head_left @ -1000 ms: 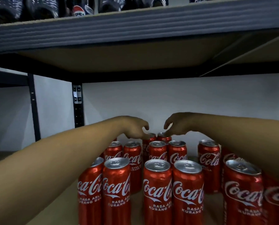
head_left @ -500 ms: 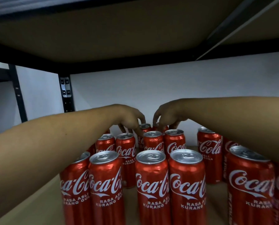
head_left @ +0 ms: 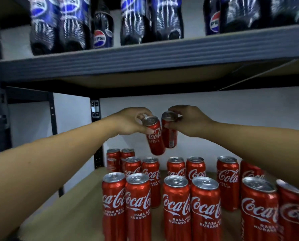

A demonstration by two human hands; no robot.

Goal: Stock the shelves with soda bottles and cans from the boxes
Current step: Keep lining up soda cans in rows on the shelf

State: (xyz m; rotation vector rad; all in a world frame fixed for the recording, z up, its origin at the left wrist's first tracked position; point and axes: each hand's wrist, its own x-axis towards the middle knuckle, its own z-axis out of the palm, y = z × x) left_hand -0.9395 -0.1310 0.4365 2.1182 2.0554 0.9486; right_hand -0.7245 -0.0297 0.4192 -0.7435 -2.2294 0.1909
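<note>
The left hand (head_left: 129, 122) is gripping a tilted Coca-Cola can (head_left: 155, 139) by its top rim, while the right hand (head_left: 190, 123) is pinching a second can (head_left: 170, 136) the same way, the two touching in mid-air toward the far wall. Rows of standing cans (head_left: 176, 207) are crowding the lower shelf (head_left: 72, 211) beneath them, nearer and on both sides. The upper shelf (head_left: 145, 61) is hanging overhead, carrying Pepsi bottles (head_left: 101, 30).
</note>
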